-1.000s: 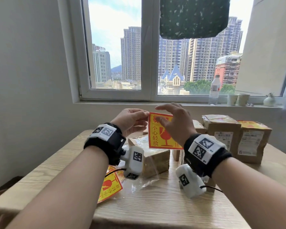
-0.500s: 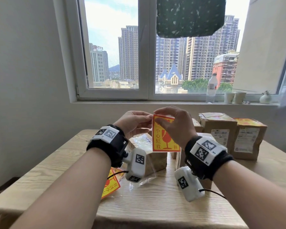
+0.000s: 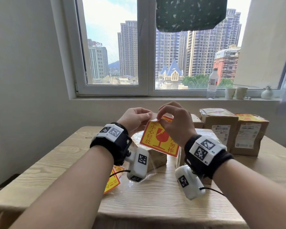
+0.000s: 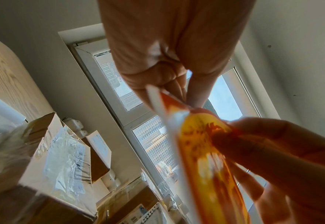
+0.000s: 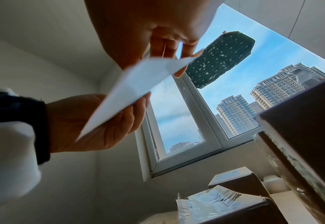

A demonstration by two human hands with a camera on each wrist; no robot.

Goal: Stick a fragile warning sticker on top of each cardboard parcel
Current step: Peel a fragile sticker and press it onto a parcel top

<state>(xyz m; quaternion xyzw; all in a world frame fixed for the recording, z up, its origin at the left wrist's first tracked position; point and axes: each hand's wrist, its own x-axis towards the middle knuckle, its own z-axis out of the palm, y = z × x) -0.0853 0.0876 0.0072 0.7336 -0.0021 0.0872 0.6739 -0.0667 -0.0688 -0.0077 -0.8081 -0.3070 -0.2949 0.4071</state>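
Note:
A yellow and red fragile sticker (image 3: 158, 139) hangs in the air above the wooden table (image 3: 155, 204), held by both hands. My left hand (image 3: 146, 115) pinches the white backing at the top corner. My right hand (image 3: 161, 117) pinches the sticker's own top corner, which has come away from the backing. In the left wrist view the white backing (image 4: 160, 104) splits from the sticker (image 4: 205, 151). In the right wrist view only the white backing (image 5: 134, 84) shows. A taped cardboard parcel (image 3: 157, 157) sits under the hands. Two parcels (image 3: 218, 123) (image 3: 251, 133) at the right carry yellow stickers on top.
Loose fragile stickers (image 3: 113, 182) lie on a clear plastic bag at the table's left front. Another parcel (image 3: 206, 132) stands behind my right wrist. A water bottle (image 3: 211, 83), two cups (image 3: 236, 93) and a small vase (image 3: 266, 93) stand on the windowsill.
The sticker has tilted, its lower part swinging right. Its top corner has come loose from the backing, which was flat against it before. Both hands stay close together.

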